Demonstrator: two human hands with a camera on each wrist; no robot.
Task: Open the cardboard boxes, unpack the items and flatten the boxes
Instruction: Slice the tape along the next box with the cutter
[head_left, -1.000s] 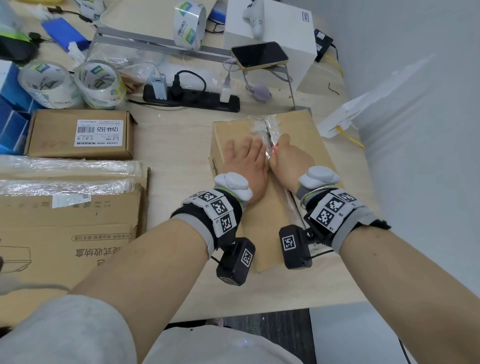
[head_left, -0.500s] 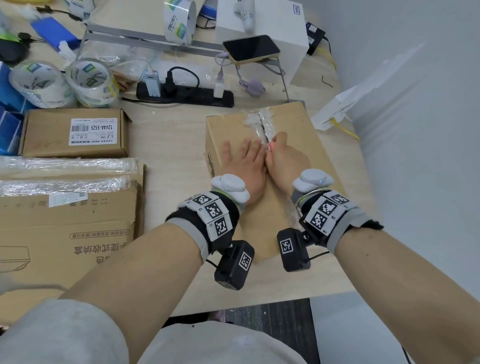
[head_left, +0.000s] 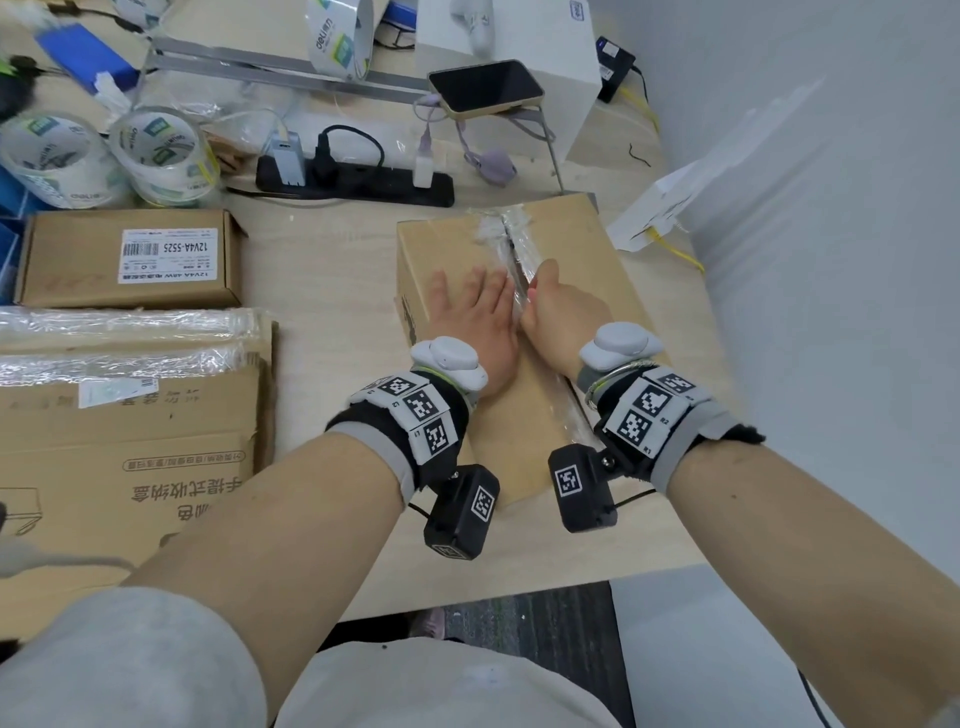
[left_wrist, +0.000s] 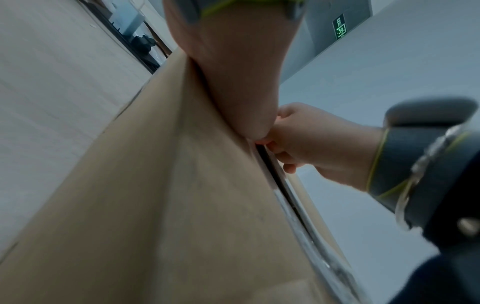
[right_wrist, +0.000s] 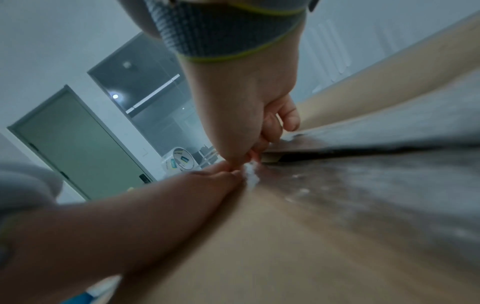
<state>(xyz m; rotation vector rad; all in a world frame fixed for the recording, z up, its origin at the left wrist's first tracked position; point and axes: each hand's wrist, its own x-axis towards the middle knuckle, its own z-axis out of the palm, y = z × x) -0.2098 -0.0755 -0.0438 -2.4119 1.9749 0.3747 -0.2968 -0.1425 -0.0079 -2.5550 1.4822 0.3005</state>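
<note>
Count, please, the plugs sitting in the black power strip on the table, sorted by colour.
In the power strip:
Grey plug: 1
Black plug: 1
White plug: 1
Total: 3

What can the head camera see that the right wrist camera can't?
Only the head view shows the whole table: the labelled small box, the power strip and the phone. Only the right wrist view shows a door and the right hand's fingers curled at the dark gap in the seam. Both show the big cardboard box, the left hand flat on it, and the right hand.
</note>
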